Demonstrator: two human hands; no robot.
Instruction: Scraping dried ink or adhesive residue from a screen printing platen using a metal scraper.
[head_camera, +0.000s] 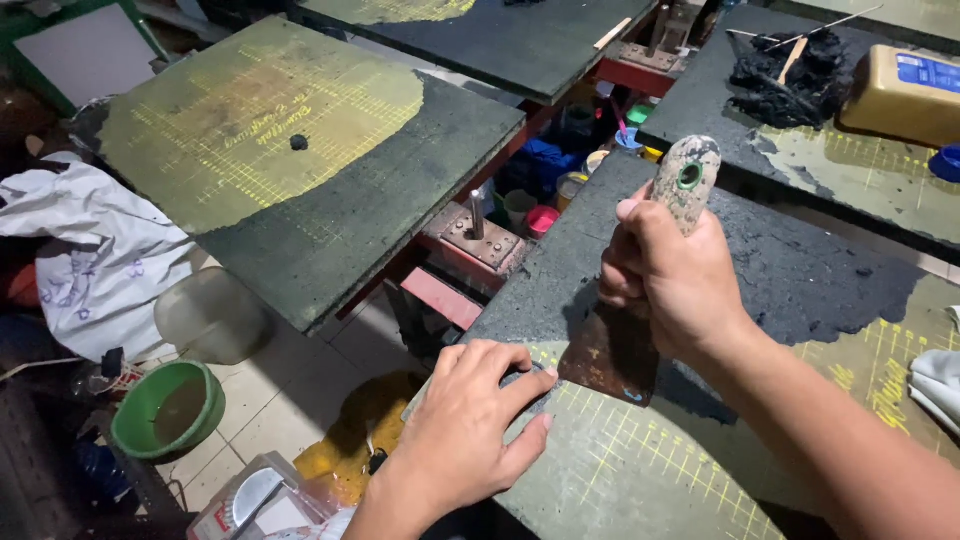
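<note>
Dark, crusted coating covers much of the green gridded board (700, 470) in the foreground, one of several such pallets on a red-framed press. At its near-left corner the left hand (470, 425) lies flat, fingers spread narrow and holding nothing. Just beside it, at two o'clock, the right hand (665, 275) is closed tight round the speckled handle of a rusty scraper (612, 352), its blade angled down onto the board's bare yellow grid. With fingertips this near the edge, a slip of the blade could nick them, or gouge the surface. A green bowl (165, 410) sits on the floor at eight o'clock.
</note>
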